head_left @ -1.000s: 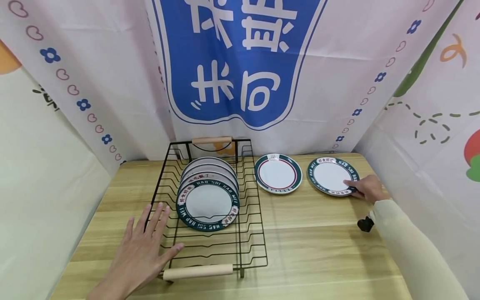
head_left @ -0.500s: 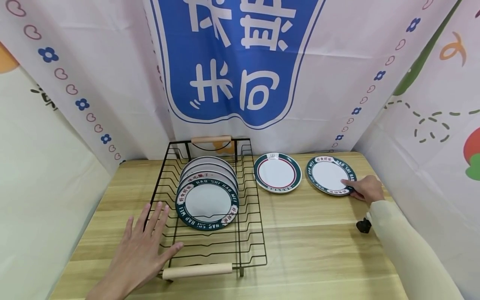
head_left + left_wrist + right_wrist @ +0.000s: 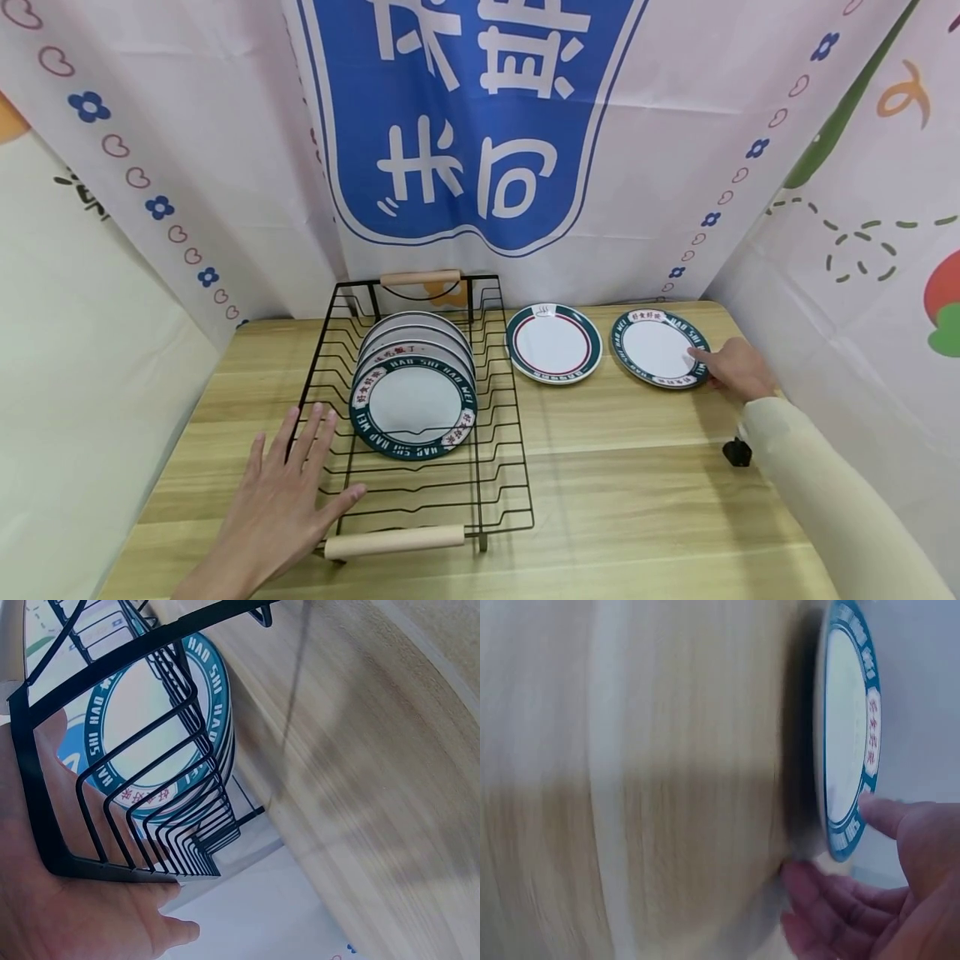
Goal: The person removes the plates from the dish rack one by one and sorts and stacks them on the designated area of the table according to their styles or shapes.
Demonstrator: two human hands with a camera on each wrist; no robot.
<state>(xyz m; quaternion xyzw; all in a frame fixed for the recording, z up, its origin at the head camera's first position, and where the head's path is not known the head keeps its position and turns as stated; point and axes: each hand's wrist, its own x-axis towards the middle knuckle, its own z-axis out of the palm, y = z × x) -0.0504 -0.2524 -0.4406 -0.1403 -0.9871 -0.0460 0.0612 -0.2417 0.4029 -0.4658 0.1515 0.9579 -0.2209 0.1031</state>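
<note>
Several plates stand tilted in a black wire dish rack [image 3: 405, 490] with wooden handles; the front plate [image 3: 412, 408] has a green lettered rim. My left hand [image 3: 281, 492] rests against the rack's left side, fingers straight and spread; in the left wrist view, that hand [image 3: 90, 922] lies beside the wires. At the right, a green-rimmed plate [image 3: 658, 350] lies on the table. My right hand [image 3: 738, 368] pinches its right edge, thumb on top of the rim. In the right wrist view, the fingers [image 3: 836, 907] curl low by the underside of this plate [image 3: 847, 727].
Between the rack and the right-hand plate lies another plate [image 3: 553, 343] with a green rim and red ring. A wooden table [image 3: 622, 500] carries everything. Printed cloth [image 3: 660, 108] hangs behind and at the sides. A small black object [image 3: 737, 452] sits by the right sleeve.
My right hand has shifted slightly at the plate's edge, and its fingers show less beneath the rim. The plates, rack and left hand keep their places; the head view has drifted a little.
</note>
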